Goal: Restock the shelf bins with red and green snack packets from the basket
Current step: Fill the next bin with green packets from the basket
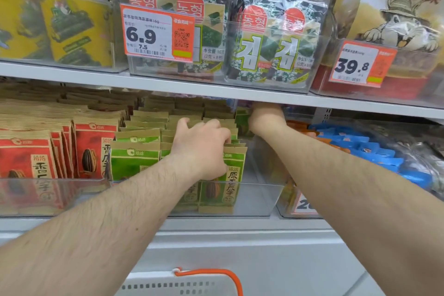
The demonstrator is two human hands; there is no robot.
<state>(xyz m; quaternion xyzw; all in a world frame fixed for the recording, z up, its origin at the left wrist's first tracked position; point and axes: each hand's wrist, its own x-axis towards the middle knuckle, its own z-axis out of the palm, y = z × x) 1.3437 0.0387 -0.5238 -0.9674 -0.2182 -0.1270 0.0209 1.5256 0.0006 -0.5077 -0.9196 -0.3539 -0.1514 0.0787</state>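
Left hand (201, 144) was curled over the tops of the green snack packets (222, 175) at the front of the clear bin (264, 197), fingers hooked behind the front packet and gripping its upper edge. Right hand (265, 119) reached deep to the back of the same bin, under the shelf (168, 89) above; its fingers were hidden, so grip could not be told. Judged step: squaring and packing the green row. To do it well, draw the front packets forward and upright with the left hand while the right presses the rear ones flush, keeping the gap right of the left hand free for more stock. Green packets: kraft-paper edges, green face, sunflower-seed picture, standing upright in rows. Red packets (90, 151) of like design stood in the bin left of the left hand. Basket (211, 283), with orange handle, sat below both forearms; contents not visible.
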